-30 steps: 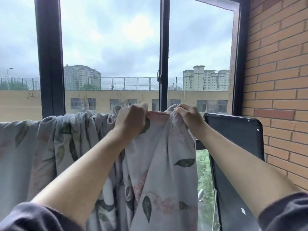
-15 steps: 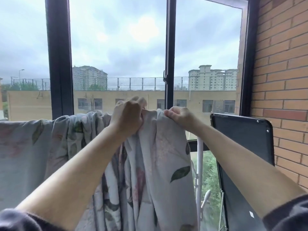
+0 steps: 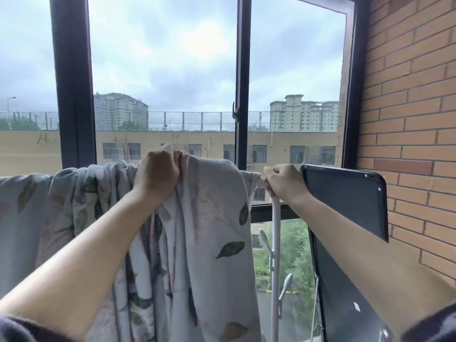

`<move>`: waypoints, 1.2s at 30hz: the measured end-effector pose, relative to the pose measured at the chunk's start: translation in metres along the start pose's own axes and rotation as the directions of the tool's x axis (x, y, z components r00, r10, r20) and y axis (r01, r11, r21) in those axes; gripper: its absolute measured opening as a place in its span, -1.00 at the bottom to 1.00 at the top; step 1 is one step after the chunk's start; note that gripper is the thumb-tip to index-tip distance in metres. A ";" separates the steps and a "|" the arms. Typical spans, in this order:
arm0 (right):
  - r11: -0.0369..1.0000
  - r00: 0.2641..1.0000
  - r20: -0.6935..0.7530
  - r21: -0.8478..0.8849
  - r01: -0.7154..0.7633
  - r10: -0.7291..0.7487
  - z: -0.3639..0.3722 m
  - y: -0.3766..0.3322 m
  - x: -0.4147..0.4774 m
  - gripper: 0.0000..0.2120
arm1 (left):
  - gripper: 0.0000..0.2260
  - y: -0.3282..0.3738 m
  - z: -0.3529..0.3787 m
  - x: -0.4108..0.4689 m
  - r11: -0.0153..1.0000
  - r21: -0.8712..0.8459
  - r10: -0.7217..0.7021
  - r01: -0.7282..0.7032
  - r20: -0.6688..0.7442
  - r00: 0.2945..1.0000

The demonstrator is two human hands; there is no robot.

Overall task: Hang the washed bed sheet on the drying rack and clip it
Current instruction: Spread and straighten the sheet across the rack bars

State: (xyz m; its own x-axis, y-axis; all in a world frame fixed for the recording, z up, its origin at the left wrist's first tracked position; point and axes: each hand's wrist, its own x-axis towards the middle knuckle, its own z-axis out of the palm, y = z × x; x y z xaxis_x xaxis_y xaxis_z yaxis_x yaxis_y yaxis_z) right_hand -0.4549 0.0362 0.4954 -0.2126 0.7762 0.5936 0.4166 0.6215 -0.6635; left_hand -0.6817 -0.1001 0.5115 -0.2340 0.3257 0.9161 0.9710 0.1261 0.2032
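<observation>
A pale grey bed sheet (image 3: 209, 218) printed with leaves hangs over the top bar of a white drying rack (image 3: 275, 243) in front of the window. It is bunched into folds at the left and smoother at the right. My left hand (image 3: 158, 174) is closed on the sheet's top fold at the bar. My right hand (image 3: 281, 181) pinches the sheet's right edge at the rack's top corner, where the white upright bends down. No clip shows.
A black-framed window (image 3: 243, 82) stands right behind the rack. A dark flat panel (image 3: 345, 193) leans at the right, touching close to my right hand. A brick wall (image 3: 414, 119) closes off the right side.
My right hand has moved right along the bar, drawing the sheet's edge out to the rack's corner. The white upright has come into view. My left hand stays gripping the top fold.
</observation>
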 end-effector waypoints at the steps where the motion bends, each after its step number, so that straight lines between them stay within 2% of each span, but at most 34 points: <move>1: 0.998 0.993 0.101 0.020 -0.057 0.055 0.002 -0.002 -0.006 -0.57 | -0.76 0.001 0.000 0.000 1.000 0.002 0.025 -0.025 0.029 0.999; 3: 0.981 0.934 0.307 0.009 -0.196 0.183 0.011 -0.008 -0.017 -0.57 | -0.76 0.008 0.001 -0.002 0.996 0.001 0.084 -0.085 0.070 0.994; 5: 0.951 0.889 0.392 0.092 -0.294 0.237 0.021 -0.009 -0.023 -0.64 | -0.75 0.015 0.003 -0.004 0.990 0.056 0.128 -0.133 0.080 0.989; 8: 0.906 0.935 0.288 0.304 -0.295 0.207 0.029 -0.002 -0.026 -0.80 | -0.74 0.016 0.004 -0.006 0.976 0.143 0.151 -0.163 0.092 0.984; 10: 0.915 0.955 0.229 0.312 -0.255 0.188 0.026 -0.001 -0.027 -0.85 | -0.74 0.013 0.003 -0.006 0.973 0.156 0.156 -0.171 0.101 0.982; 14: 0.977 0.995 0.046 0.193 -0.097 0.089 0.000 -0.012 -0.015 -0.75 | -0.74 -0.001 0.000 -0.004 0.969 0.173 0.162 -0.178 0.103 0.981; 19: 0.924 0.972 -0.086 0.338 -0.179 0.219 -0.028 -0.003 0.012 -0.68 | -0.76 -0.039 -0.014 0.005 0.980 0.171 0.078 -0.098 0.122 0.989; 22: 0.963 0.983 0.013 0.200 -0.183 0.184 -0.024 0.002 0.009 -0.74 | -0.77 -0.037 -0.016 0.006 0.966 0.242 0.051 -0.090 0.163 0.985; 25: 0.981 0.983 0.107 -0.145 -0.131 0.147 -0.012 0.002 0.000 -0.79 | -0.75 -0.019 -0.013 0.000 0.952 0.249 0.108 -0.179 0.273 0.956; 26: 0.948 0.981 0.100 -0.290 -0.131 0.166 -0.009 0.001 -0.003 -0.68 | -0.73 -0.015 -0.011 -0.002 0.945 0.244 0.139 -0.217 0.300 0.944; 28: 0.810 0.984 0.030 -0.573 -0.126 0.174 -0.010 -0.003 -0.009 -0.51 | -0.70 -0.010 -0.008 -0.005 0.934 0.247 0.172 -0.256 0.317 0.933; 30: 0.697 0.999 0.015 -0.717 -0.014 0.035 -0.009 -0.006 -0.012 -0.51 | -0.68 -0.008 -0.007 -0.007 0.926 0.275 0.166 -0.257 0.315 0.935; 31: 0.694 0.996 0.058 -0.714 0.093 -0.073 -0.007 -0.010 -0.014 -0.53 | -0.67 -0.008 -0.006 -0.008 0.922 0.287 0.165 -0.258 0.313 0.936; 34: 0.756 0.903 0.229 -0.493 0.430 -0.363 0.013 -0.029 -0.024 -0.70 | -0.66 -0.006 -0.007 -0.014 0.915 0.288 0.198 -0.283 0.292 0.936; 36: 0.749 0.856 0.267 -0.415 0.516 -0.442 0.032 -0.048 -0.031 -0.77 | -0.65 -0.010 -0.016 -0.018 0.917 0.292 0.192 -0.271 0.273 0.943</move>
State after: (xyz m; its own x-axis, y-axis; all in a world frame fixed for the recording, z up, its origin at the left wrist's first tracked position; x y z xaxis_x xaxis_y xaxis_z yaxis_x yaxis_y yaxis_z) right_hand -0.4967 -0.0141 0.4939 -0.6023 0.4182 0.6799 0.5689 0.8224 -0.0019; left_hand -0.6868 -0.1222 0.4983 -0.0479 0.5870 0.8081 0.9396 0.3010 -0.1629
